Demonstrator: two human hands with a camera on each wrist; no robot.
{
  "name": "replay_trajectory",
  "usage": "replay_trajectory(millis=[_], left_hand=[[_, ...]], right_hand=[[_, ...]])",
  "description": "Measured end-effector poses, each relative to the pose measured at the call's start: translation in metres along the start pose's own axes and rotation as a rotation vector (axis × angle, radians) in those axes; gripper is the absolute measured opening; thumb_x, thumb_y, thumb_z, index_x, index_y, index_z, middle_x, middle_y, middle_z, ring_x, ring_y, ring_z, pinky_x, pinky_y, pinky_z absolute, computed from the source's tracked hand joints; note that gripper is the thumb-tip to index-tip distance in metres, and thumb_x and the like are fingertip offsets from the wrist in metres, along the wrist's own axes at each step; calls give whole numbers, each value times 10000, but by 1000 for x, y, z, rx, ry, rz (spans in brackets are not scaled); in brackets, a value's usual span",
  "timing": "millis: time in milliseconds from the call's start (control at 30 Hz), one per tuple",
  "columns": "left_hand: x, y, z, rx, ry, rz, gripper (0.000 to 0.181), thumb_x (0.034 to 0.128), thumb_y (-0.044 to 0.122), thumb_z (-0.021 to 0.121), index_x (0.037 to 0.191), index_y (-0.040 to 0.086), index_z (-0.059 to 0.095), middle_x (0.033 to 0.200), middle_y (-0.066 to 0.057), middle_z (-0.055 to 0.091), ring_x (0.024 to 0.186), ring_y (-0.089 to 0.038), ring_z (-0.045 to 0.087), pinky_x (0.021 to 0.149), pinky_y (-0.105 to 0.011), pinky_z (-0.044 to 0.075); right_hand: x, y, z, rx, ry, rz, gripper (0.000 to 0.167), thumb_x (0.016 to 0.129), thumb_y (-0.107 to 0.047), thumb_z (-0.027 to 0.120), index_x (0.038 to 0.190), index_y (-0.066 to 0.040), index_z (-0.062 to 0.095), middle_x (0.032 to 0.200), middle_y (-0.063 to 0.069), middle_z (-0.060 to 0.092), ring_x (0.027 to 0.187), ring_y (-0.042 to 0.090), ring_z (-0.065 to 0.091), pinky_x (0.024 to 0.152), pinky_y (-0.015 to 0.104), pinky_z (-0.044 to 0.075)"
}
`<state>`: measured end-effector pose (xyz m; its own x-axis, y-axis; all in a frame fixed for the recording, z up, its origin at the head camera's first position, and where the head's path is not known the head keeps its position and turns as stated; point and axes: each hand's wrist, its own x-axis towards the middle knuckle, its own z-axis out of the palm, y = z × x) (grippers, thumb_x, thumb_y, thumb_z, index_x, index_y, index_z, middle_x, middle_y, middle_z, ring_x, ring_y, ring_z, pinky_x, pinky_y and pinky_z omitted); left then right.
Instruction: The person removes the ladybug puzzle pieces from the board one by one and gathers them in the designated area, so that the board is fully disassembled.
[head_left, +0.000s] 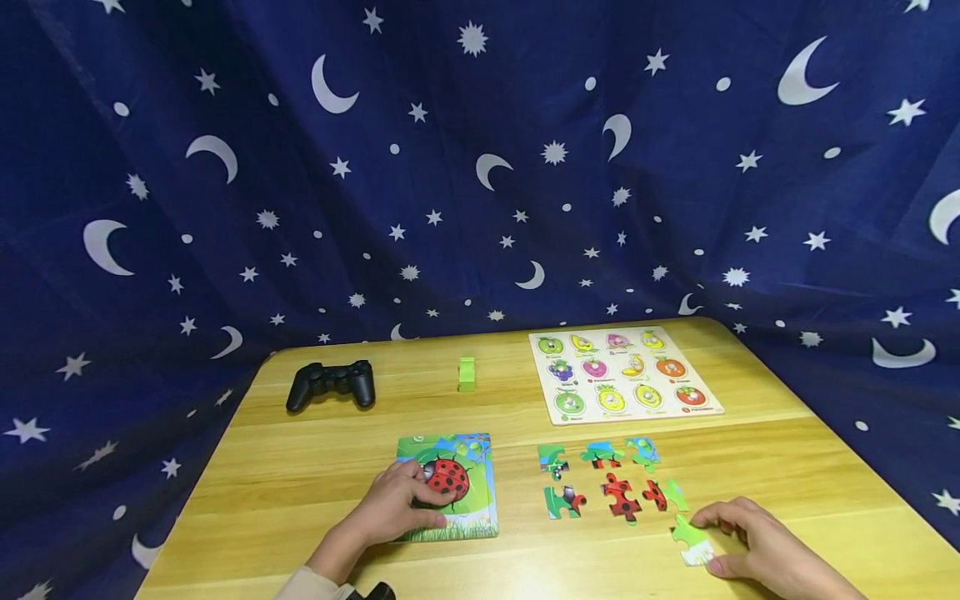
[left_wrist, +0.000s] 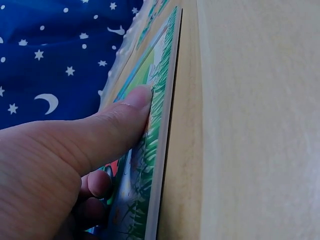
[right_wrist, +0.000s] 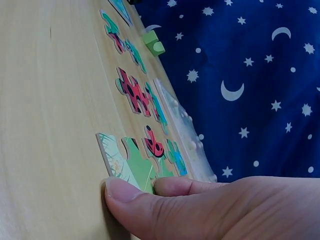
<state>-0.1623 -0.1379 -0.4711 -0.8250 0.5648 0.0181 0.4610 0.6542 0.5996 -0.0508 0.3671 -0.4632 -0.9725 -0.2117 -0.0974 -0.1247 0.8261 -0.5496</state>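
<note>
A square ladybug puzzle board (head_left: 481, 492) lies flat near the middle of the table. My left hand (head_left: 397, 504) rests on its left part, the thumb touching the printed picture and covering some of it. At the right, my right hand (head_left: 757, 537) pinches a green and white puzzle piece (head_left: 696, 550) between thumb and finger, low over the wood. In the right wrist view the thumb meets the white edge of that piece. Beside it lie loose pieces, among them a red spotted piece (head_left: 619, 498), a small red piece (head_left: 655, 495) and a green piece (head_left: 677, 495).
More loose pieces, such as a blue-green piece (head_left: 602, 454) and a green-black piece (head_left: 562, 502), lie between the hands. Behind them is a fruit peg board (head_left: 633, 421). Toward the back left are a black game controller (head_left: 330, 382) and a green block (head_left: 467, 375). A starry curtain (head_left: 480, 167) hangs behind.
</note>
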Motion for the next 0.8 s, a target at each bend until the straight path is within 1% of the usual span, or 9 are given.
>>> replay_trajectory(millis=[200, 367, 567, 700, 800], left_hand=[[0, -1, 0, -5, -2, 2, 327, 757, 480, 791, 1058, 354, 772, 878, 97, 438, 822, -43, 322, 723, -276, 244], [0, -1, 0, -4, 0, 8, 328, 754, 479, 791, 1056, 353, 774, 878, 95, 433, 829, -47, 323, 725, -278, 245], [1, -1, 1, 2, 4, 9, 342, 749, 487, 786, 1065, 357, 766, 823, 108, 385, 794, -38, 302, 703, -270, 231], [1, -1, 1, -3, 9, 11, 344, 747, 483, 789, 1067, 358, 764, 810, 112, 374, 784, -32, 298, 696, -264, 230], [1, -1, 2, -3, 14, 17, 353, 750, 486, 782, 1079, 360, 760, 809, 108, 366, 783, -31, 293, 693, -261, 227]], right_hand=[[1, 0, -3, -11, -43, 46, 445, 742, -366, 821, 1104, -155, 671, 1085, 40, 575, 864, -109, 391, 734, 180, 403], [3, 1, -3, -12, -55, 62, 457, 741, -384, 818, 1113, -166, 668, 1090, 35, 573, 864, -104, 389, 738, 179, 405], [3, 0, -3, 8, -76, 79, 464, 745, -392, 814, 1119, -159, 668, 1088, 31, 573, 846, -92, 383, 729, 177, 399], [3, -3, -4, -10, -71, 83, 460, 747, -406, 809, 1117, -172, 668, 1091, 22, 573, 853, -95, 389, 734, 177, 405], [2, -6, -4, -44, -35, 55, 438, 751, -405, 806, 1105, -184, 673, 1091, 19, 577, 874, -105, 403, 745, 179, 416]])
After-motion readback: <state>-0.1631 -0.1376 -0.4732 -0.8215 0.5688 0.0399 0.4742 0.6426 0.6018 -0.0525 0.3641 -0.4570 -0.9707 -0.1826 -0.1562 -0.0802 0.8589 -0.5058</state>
